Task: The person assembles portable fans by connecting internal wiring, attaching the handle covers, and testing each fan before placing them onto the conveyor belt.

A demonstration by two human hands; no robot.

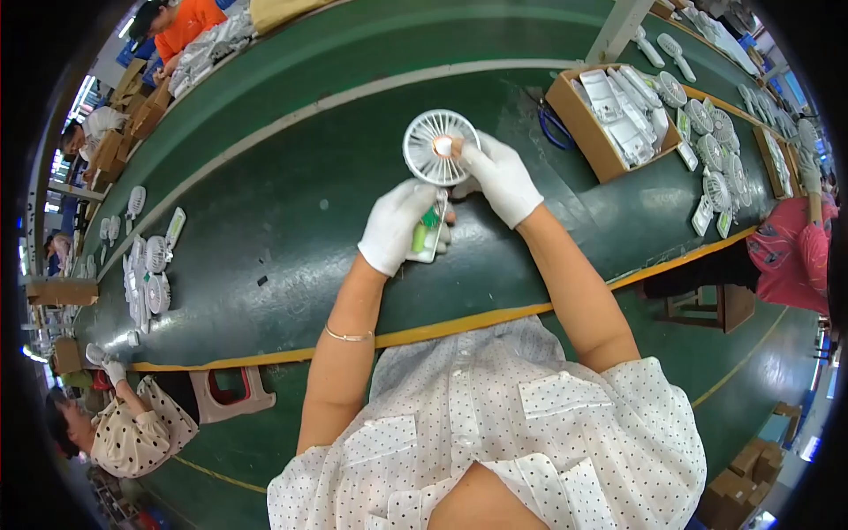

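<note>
White plastic fans [155,256] in a loose cluster toward the left of the dark-green worktop [309,199], overlapping one another. Further right, a small dark scrap [262,281] lying alone. Near the middle, a white-gloved left hand [395,223], fingers wrapped around the opened handle [424,255] of a handheld fan [437,169], raised above the worktop. Visible inside that handle: a green cylinder, apparently a battery cell [419,237], and just above it a green circuit board [431,216]. Beyond the left hand, the round spoked fan head [427,153], facing the camera, with a pale hub [442,147] ringed in orange-brown. At its right side, a white-gloved right hand [503,181], fingers gripping the head, one bare fingertip beside the hub.

Judging by that hold, best to steady the handle with the left and work squarely at the hub with the right. Press at the centre, not on the thin spokes. Keep pressure off board and cell, and avoid twisting head against handle. Too small to tell: any wires between the two.

Farther right, blue-handled pliers [545,117] just beside a cardboard box [570,126] of white plastic shells [618,110]; beyond, more assembled-looking fans [724,159].
</note>
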